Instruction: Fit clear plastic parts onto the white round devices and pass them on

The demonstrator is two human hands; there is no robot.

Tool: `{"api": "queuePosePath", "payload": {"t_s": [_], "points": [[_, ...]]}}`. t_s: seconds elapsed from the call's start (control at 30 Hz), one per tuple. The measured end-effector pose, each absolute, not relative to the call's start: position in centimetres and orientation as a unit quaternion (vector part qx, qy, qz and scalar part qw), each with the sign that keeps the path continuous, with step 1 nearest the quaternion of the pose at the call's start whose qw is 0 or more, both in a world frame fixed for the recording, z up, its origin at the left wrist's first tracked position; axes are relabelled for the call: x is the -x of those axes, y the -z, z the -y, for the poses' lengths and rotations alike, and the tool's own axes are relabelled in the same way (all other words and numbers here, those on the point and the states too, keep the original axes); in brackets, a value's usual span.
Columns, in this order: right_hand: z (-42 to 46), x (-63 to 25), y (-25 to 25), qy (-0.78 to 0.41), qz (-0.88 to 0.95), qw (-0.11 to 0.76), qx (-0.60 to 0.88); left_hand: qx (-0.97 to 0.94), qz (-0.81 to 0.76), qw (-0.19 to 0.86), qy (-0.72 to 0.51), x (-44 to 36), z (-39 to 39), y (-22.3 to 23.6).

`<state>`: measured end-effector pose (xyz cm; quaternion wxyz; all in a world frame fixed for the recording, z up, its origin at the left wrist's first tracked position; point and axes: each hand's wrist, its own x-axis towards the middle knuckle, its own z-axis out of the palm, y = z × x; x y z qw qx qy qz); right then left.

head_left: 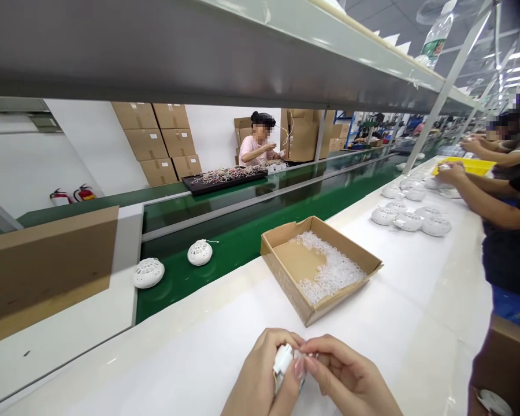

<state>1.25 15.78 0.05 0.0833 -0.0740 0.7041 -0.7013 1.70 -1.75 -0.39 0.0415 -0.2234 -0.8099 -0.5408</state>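
Note:
At the bottom edge of the view, my left hand (260, 375) and my right hand (346, 375) meet over the white table (177, 358). Both are closed on a small white plastic part (282, 359) held between the fingertips. The left fingers wrap its side and the right thumb and fingers pinch it from the right. A thin wire seems to hang from the part. Just beyond my hands sits an open cardboard box (286, 283) with several small clear plastic rings (329, 271) inside.
Two white perforated domes (148, 272) (200, 252) lie on the green conveyor belt (242, 237). More domes (409, 219) sit at the right, by co-workers' arms (472, 190). A person sits across the belt behind a black tray (225, 180). A shelf runs overhead.

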Motion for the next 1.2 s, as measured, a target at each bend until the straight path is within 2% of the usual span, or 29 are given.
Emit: {"api": "queuePosePath", "payload": {"t_s": [0.1, 0.27, 0.37, 0.67, 0.93, 1.1, 1.2], "points": [[-15.9, -1.5, 0.4, 0.719, -0.680, 0.135, 0.045, 0.250, 0.813, 0.092, 0.517, -1.9, 2.0, 0.8], [-16.3, -1.3, -0.3, 0.764, -0.625, 0.161, 0.006, 0.336, 0.798, 0.161, 0.473, -1.6, 2.1, 1.0], [-16.6, -1.3, -0.5, 0.772, -0.609, 0.184, 0.000, 0.362, 0.777, 0.162, 0.489, -1.3, 2.0, 0.6], [-17.1, -2.1, 0.4, 0.759, -0.623, 0.183, 0.048, 0.375, 0.775, 0.127, 0.492, -1.1, 2.2, -0.6], [-16.7, -2.9, 0.5, 0.815, -0.521, 0.253, -0.011, 0.346, 0.773, 0.112, 0.520, -1.5, 2.1, -1.0], [-17.2, -3.1, 1.4, 0.819, -0.538, 0.189, -0.069, 0.398, 0.758, 0.152, 0.494, -1.8, 1.6, -1.7], [-17.9, -3.1, 1.1, 0.810, -0.541, 0.222, -0.043, 0.414, 0.760, 0.159, 0.475, -2.0, 1.4, -1.7]]}}
